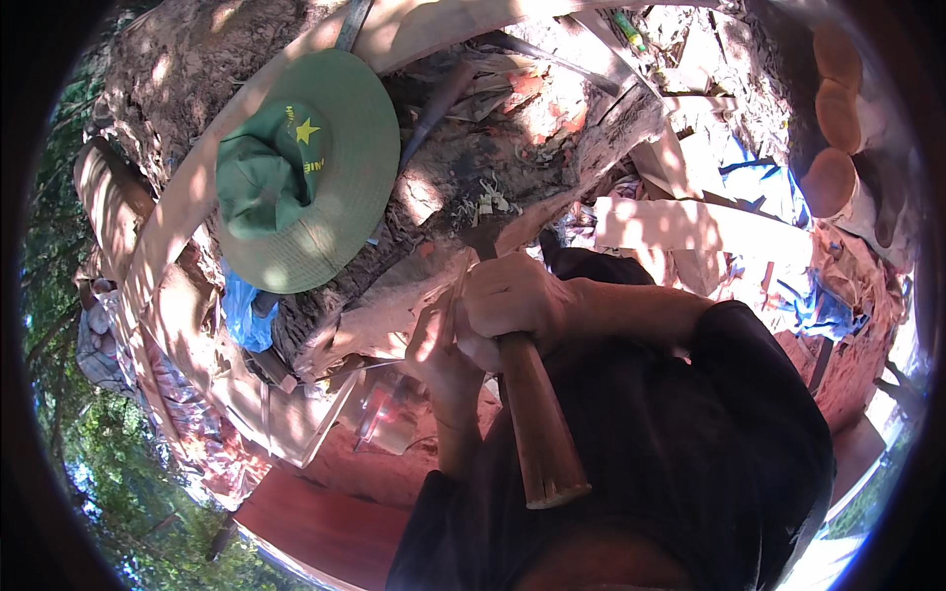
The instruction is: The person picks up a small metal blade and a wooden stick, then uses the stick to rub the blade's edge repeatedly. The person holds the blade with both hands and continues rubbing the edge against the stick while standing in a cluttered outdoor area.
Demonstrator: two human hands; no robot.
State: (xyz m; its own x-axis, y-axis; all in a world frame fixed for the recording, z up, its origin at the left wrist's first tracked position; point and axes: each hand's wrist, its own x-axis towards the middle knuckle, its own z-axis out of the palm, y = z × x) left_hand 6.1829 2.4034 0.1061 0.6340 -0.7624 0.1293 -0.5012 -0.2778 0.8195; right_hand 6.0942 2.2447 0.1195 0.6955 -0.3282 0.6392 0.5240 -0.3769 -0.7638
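My right hand (512, 300) is wrapped round a tool with a thick wooden handle (542, 433). The handle widens toward its butt, which points back at my body. Past my knuckles shows the tool's dark, flat metal head (481, 238), close to a small heap of pale wood shavings (490, 201) on a rough log (552, 187). Pressed up beside the right, my left hand (434, 345) is closed; what its fingers hold is mostly hidden. A thin rod-like piece (365, 367) sticks out to the left of it.
A green brimmed hat (335, 187) with a yellow star lies left of the log. Beneath it sits a blue plastic bag (246, 310). Flat wooden boards (705, 229) lie at the right, with round-ended wooden pieces (831, 184) beyond. A long curved plank (443, 34) crosses the far side.
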